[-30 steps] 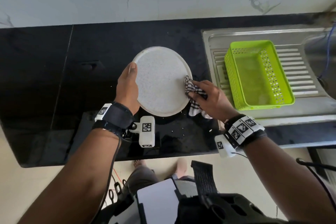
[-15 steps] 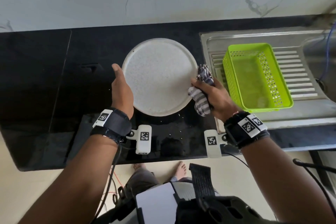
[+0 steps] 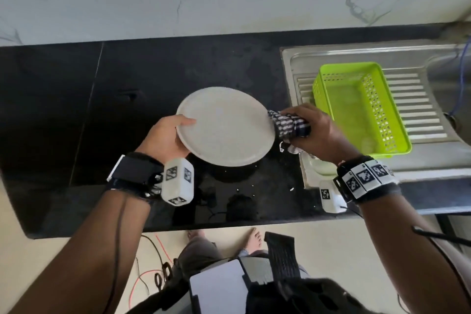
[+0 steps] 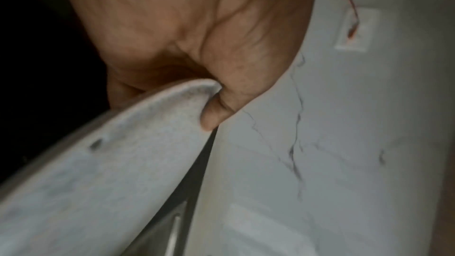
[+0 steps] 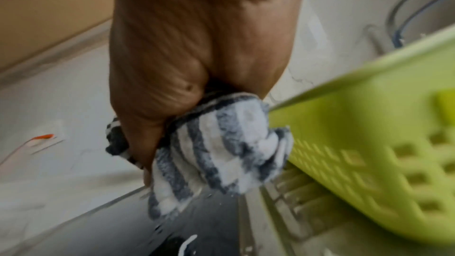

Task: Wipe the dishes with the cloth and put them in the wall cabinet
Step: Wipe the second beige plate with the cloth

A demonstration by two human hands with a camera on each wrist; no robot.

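We see left hand [image 3: 167, 136] gripping plate [image 3: 225, 126]; right hand [image 3: 314, 132], clutching cloth [image 3: 289, 126], has slid off rim: wiping seems finished.

A kitchen: black counter [image 3: 158, 76], steel sink [image 3: 356, 58]

Item count, referenced to the hands:

- One round white speckled plate [image 3: 225, 126], gripped at its edge by the left hand [image 3: 165, 139].
- One blue-and-white checked cloth [image 3: 289, 125], bunched in the right hand [image 3: 318, 132].
- One lime-green perforated plastic basket [image 3: 382, 107], just beyond the right hand.
- One ribbed stainless-steel drainboard [image 3: 420, 99], under the basket.
- Two hands.
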